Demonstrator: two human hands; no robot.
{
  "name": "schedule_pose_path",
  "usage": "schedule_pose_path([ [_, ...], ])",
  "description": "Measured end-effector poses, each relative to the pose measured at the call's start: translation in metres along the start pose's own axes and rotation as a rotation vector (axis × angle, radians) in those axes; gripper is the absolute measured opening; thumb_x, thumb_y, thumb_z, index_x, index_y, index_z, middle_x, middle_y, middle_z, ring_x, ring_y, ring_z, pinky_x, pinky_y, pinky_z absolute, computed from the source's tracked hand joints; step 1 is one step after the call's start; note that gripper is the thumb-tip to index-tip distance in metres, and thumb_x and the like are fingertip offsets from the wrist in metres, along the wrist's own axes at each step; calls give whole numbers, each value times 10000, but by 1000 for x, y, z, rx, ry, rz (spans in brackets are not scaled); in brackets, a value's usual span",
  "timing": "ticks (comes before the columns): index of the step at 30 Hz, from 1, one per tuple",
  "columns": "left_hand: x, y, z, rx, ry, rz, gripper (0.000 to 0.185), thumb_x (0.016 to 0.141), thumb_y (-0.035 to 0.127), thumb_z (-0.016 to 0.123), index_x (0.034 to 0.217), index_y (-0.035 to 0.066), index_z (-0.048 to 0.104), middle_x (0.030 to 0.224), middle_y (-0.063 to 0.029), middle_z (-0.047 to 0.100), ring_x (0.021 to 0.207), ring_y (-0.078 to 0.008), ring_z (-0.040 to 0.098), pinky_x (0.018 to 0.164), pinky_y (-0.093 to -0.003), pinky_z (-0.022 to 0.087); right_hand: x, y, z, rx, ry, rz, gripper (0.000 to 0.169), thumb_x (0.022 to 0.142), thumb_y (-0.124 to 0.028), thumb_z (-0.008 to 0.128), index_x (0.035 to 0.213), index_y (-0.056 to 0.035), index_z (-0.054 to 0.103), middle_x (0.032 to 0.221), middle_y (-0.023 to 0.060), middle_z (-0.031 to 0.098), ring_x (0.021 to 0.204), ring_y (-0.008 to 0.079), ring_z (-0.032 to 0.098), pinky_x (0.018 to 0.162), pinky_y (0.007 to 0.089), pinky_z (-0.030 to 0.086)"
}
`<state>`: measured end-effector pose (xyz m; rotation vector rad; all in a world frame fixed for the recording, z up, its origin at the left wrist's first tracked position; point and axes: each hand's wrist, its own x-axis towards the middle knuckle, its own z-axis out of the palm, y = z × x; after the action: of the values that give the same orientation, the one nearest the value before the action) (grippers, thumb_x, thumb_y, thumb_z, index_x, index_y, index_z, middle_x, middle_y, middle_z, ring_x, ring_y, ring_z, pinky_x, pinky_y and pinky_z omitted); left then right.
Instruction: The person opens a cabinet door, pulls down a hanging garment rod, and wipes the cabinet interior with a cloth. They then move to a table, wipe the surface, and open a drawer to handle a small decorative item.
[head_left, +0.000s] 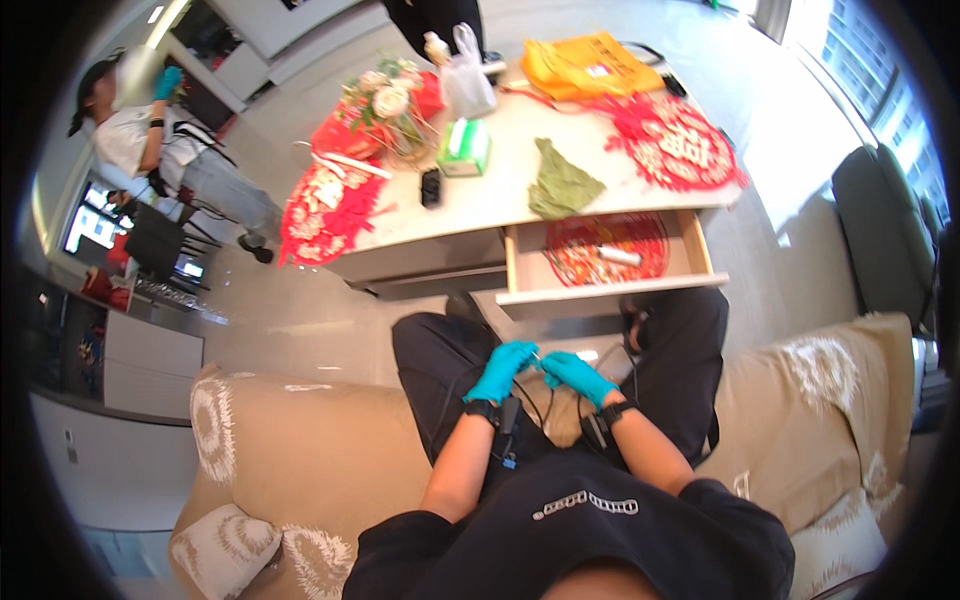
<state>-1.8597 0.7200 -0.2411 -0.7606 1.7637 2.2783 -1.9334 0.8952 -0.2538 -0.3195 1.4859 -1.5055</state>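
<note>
Both hands wear turquoise gloves and meet between my knees. My left hand has its fingertips pinched around a tiny pale item, too small to name. Right beside it, my right hand has its fingers bunched near the same item; whether it grips it cannot be told. Black cables run from the devices strapped at both wrists. Ahead of my hands a drawer stands pulled out, holding a red patterned round mat and a white tube-like item.
The table bears a green cloth, a tissue box, a black object, a flower vase, red decorations and a yellow bag. A person stands at left, another beyond the table. I sit on a covered sofa.
</note>
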Motion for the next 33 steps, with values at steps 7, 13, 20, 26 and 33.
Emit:
schedule_pose_path([
  [7, 10, -18, 6, -89, -30, -13, 252, 918, 243, 576, 1044, 37, 649, 901, -38, 672, 812, -108, 621, 768, -251, 500, -9, -2, -12, 26, 102, 46, 271, 877, -299, 622, 912, -30, 636, 755, 51, 614, 670, 118, 585, 635, 257, 483],
  [13, 17, -29, 10, -88, 26, -20, 228, 908, 239, 597, 1013, 44, 650, 908, -27, 663, 805, -101, 621, 764, -238, 501, -6, 8, -21, 21, 152, 26, 288, 920, -314, 577, 929, -30, 623, 735, 41, 609, 641, 117, 584, 611, 246, 483],
  [20, 19, -34, 18, -113, 54, -3, 255, 898, 295, 623, 935, 45, 654, 825, -21, 635, 754, -95, 602, 715, -228, 487, -6, 21, -31, -32, 144, 37, 430, 928, -431, 531, 873, -19, 644, 687, 53, 598, 607, 125, 563, 610, 255, 474],
  [26, 23, -29, 21, -107, 40, -7, 252, 895, 302, 625, 922, 53, 654, 827, -21, 634, 767, -99, 606, 737, -241, 493, -2, 25, -39, -9, 142, 26, 410, 919, -420, 554, 892, -21, 640, 714, 60, 603, 634, 126, 570, 623, 259, 482],
  [33, 26, -21, 19, -137, 152, -7, 259, 878, 315, 636, 896, 56, 643, 772, -26, 617, 714, -100, 591, 650, -233, 476, 5, 21, -32, 111, 173, -115, 287, 921, -319, 582, 900, -35, 616, 704, 45, 602, 621, 122, 572, 595, 251, 482],
])
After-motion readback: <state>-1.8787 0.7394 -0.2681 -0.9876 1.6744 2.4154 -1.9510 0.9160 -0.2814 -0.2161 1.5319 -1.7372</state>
